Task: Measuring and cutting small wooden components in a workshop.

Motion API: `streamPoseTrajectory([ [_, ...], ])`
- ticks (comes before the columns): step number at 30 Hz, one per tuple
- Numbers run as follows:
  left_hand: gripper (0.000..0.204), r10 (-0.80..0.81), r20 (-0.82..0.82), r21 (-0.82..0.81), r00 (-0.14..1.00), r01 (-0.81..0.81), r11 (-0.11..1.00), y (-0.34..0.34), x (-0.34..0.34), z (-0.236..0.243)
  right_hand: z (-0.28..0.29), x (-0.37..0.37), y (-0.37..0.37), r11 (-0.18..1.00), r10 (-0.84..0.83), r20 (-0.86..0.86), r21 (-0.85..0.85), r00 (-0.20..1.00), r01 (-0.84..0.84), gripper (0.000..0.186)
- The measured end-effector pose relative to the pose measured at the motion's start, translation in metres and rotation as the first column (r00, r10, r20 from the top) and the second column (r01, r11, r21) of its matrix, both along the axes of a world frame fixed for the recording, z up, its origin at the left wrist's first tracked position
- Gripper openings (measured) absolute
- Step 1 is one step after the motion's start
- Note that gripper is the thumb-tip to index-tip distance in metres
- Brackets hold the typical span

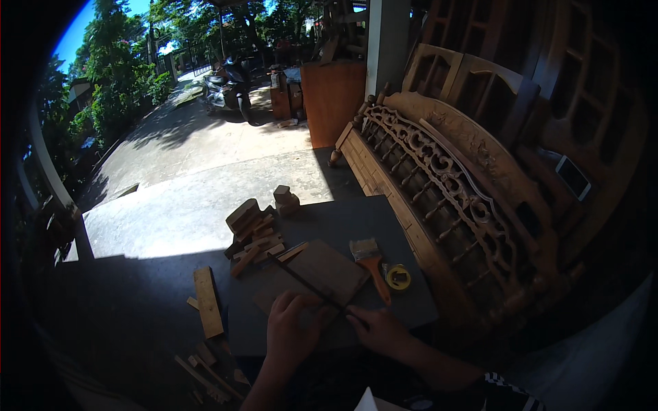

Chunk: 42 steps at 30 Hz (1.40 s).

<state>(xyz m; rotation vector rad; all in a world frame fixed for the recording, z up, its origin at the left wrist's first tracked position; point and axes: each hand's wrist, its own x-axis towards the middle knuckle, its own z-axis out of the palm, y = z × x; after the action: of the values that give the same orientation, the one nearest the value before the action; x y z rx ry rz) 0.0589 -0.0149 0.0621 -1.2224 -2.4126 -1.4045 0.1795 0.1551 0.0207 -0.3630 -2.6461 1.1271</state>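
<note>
On a dark table lies a flat brown board. A long, thin dark bar, perhaps a file, runs slantwise across it. My right hand is closed around the bar's near end. Close by on the left, my left hand rests over the board's near part, its fingers bent and pressed together. What lies under those fingers is hidden and dim. Right of the board are a paintbrush with an orange handle and a round yellow item, perhaps a tape measure.
Small wood blocks are piled at the table's far left, beside a shaped block. Offcuts lie below on the left. A carved wooden bed frame stands along the right, with a phone beyond. A motorbike is parked outside.
</note>
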Motion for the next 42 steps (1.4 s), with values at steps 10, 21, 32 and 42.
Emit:
streamPoseTrajectory([
  [10, 0.020, -0.945, -0.056, 0.811, 0.321, 0.567, 0.144, -0.002, -0.002, 0.112, -0.012, -0.003, 0.000, 0.999, -0.044, -0.022, 0.022, 0.999, 0.044, 0.031],
  [21, 0.015, -0.970, 0.058, 0.772, 0.236, 0.605, 0.193, -0.010, 0.003, 0.081, -0.015, 0.000, 0.005, 0.999, 0.018, -0.068, -0.039, 0.998, -0.021, 0.032],
  [32, 0.020, -0.974, 0.071, 0.582, 0.215, 0.784, 0.215, -0.011, 0.018, 0.080, 0.003, -0.002, -0.002, 0.998, -0.066, 0.043, 0.017, 0.997, 0.065, 0.028],
  [42, 0.015, -0.956, 0.026, 0.588, 0.292, 0.769, 0.251, -0.011, 0.022, 0.078, -0.008, -0.002, -0.002, 0.999, -0.041, -0.044, -0.012, 0.998, 0.040, 0.031],
])
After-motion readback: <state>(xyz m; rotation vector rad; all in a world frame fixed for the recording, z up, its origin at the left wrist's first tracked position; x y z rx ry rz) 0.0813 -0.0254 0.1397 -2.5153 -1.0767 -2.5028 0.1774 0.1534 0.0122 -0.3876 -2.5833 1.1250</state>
